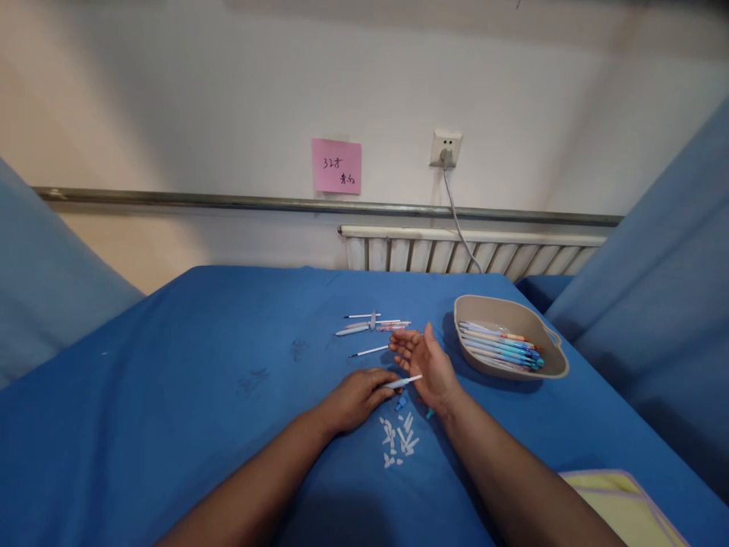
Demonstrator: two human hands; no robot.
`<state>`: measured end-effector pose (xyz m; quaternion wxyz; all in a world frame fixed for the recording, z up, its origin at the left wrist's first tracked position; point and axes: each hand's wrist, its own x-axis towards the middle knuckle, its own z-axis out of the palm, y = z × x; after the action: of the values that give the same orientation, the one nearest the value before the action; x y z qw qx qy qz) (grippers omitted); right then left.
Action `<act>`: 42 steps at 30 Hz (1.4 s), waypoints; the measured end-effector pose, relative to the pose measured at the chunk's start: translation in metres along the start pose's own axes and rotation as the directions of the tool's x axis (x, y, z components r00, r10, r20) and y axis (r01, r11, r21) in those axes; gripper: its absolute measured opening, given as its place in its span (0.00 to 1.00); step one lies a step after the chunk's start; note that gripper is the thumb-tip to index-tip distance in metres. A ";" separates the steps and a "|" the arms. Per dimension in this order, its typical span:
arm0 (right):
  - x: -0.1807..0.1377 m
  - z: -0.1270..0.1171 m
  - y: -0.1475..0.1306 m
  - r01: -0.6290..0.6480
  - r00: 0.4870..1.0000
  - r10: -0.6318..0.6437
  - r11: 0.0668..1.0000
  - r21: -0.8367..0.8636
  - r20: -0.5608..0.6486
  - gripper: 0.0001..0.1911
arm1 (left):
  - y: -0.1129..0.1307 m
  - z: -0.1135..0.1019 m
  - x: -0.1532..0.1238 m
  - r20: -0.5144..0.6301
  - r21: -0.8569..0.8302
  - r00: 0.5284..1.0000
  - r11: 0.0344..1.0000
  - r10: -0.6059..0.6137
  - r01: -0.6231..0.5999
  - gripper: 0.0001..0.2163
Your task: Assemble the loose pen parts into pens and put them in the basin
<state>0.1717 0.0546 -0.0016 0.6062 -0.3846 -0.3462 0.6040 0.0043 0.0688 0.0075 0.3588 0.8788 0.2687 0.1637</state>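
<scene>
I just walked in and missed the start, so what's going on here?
Someone is working over a blue cloth. The left hand holds a pale-blue pen part with a white tip; the right hand is open beside it. Small white pieces lie on the near side, slim sticks beyond the hands. A beige basket of pens stands to the right.

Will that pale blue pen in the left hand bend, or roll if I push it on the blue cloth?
The pale blue pen probably won't bend much: it sticks out straight from the left hand, white end included. It's likely light, being slim and small beside that hand. On the blue cloth it might roll, because its barrel looks rounded.
</scene>
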 end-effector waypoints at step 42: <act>0.020 -0.042 0.010 0.134 0.970 -0.243 0.591 -0.796 -0.017 0.14 | -0.035 -0.011 0.005 -0.108 -0.802 0.898 0.571 -0.427 0.175 0.18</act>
<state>0.2046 0.0726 -0.0304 0.4555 -0.6095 -0.5769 0.2971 -0.0090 0.0984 -0.0093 0.6804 0.5437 0.3682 0.3254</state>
